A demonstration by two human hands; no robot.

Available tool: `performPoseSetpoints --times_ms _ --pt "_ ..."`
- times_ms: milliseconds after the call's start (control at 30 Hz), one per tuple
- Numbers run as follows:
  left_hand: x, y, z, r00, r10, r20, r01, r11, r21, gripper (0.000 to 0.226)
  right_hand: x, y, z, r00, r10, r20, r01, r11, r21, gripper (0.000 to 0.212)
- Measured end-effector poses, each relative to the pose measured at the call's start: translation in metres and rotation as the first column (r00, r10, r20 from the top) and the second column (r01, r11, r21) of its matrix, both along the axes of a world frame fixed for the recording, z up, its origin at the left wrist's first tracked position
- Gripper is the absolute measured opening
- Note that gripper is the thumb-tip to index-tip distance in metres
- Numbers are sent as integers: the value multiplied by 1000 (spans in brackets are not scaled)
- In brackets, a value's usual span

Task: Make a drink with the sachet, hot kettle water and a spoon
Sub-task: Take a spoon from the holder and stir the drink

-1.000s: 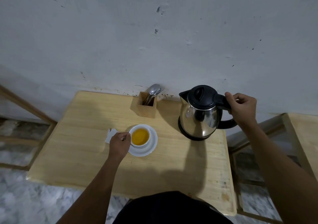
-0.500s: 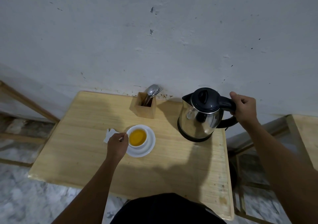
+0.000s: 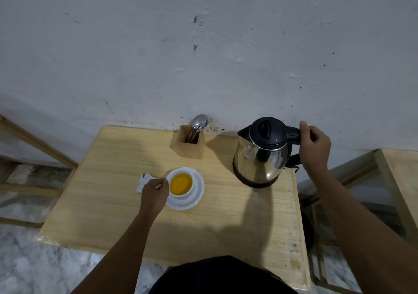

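A white cup (image 3: 181, 184) of orange-yellow liquid stands on a white saucer (image 3: 195, 200) on the wooden table (image 3: 108, 203). My left hand (image 3: 153, 194) rests against the cup's left side, fingers closed around a thin metal piece, likely a spoon handle (image 3: 158, 187). A torn white sachet (image 3: 144, 179) lies just left of that hand. The steel kettle (image 3: 260, 156) with a black lid sits on its base at the right. My right hand (image 3: 313, 145) grips its black handle.
A wooden holder (image 3: 190, 145) with spoons and a fork stands by the wall at the table's back. A second wooden table (image 3: 398, 180) is at the far right, with a gap between. Marble floor shows below the table's front edge.
The kettle has come down upright onto the table at the right, my right hand still on its handle. My left hand stays by the cup.
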State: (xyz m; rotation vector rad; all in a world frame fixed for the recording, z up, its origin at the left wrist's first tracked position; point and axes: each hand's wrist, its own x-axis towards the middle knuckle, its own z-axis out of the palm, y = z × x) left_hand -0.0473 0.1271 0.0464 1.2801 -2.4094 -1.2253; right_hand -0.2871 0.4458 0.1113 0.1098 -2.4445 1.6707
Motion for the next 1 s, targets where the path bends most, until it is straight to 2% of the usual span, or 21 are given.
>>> performPoseSetpoints --times_ms 100,200,300,433,533,600,667,733,800,900,1000 --pt "1 -1 1 1000 6 -8 -5 1000 17 23 3 -1 4 999 -16 48 14 999 37 50" --pt "2 -2 0 1000 -12 -9 12 1000 21 23 13 -7 11 994 -92 50 84 986 146 41" --pt "3 -3 0 999 -48 -11 48 999 -6 25 31 -28 26 980 -142 -137 176 943 284 32" --pt "3 -9 1 995 -97 14 97 995 29 26 62 -80 40 890 88 -448 104 916 386 18" --pt "2 -19 0 996 -85 23 81 986 143 22 80 -128 43 815 288 -503 -53 901 430 11" --pt "-1 -24 3 996 -89 29 81 973 218 23 83 -155 45 856 378 -352 -189 863 468 14" --pt "-4 -32 6 991 -128 49 110 956 270 23 75 -183 40 909 416 -41 -346 804 485 20" --pt "-6 -41 8 978 -191 81 156 936 316 22 63 -206 31 890 420 175 -452 766 457 23" --pt "-8 -52 8 952 -281 123 229 918 324 24 50 -223 21 889 394 235 -459 758 464 27" --pt "-12 -66 6 895 -406 183 337 886 317 25 28 -241 9 907 356 226 -420 707 569 42" --pt "-14 -74 7 867 -455 201 374 862 342 25 12 -255 -1 902 369 223 -406 557 725 51"
